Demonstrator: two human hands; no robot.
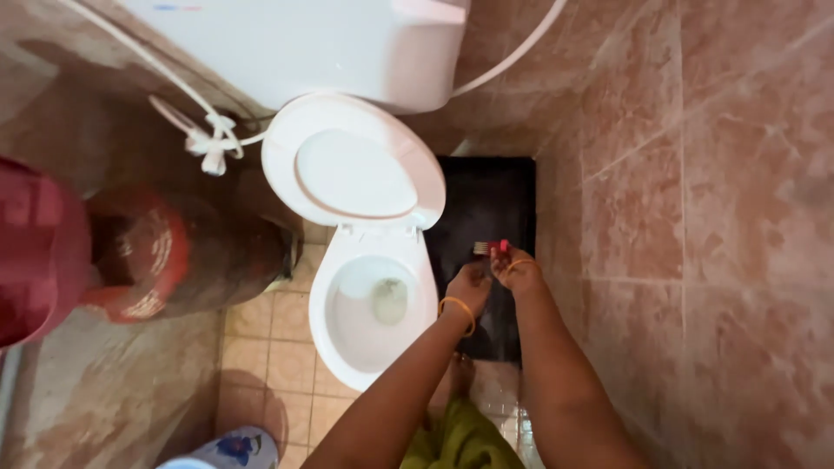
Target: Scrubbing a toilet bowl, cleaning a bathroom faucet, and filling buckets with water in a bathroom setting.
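Right hand (511,260) grips a red-handled brush (492,248), fingers closed around it. Left hand (469,287) is beside the toilet bowl (347,330); its finger state cannot be told.

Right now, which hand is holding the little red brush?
The right hand grips the red brush, over the black bin. The left hand holds nothing visible.

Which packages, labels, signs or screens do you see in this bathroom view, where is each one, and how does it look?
Small label: top of the white toilet tank, a short strip with red and blue marks, too small to make out.
Pale printed markings: on the dark red round container left of the toilet bowl, curved along its shoulder.
Blue flower print: on the white rounded object at the bottom edge.
No signs or screens.
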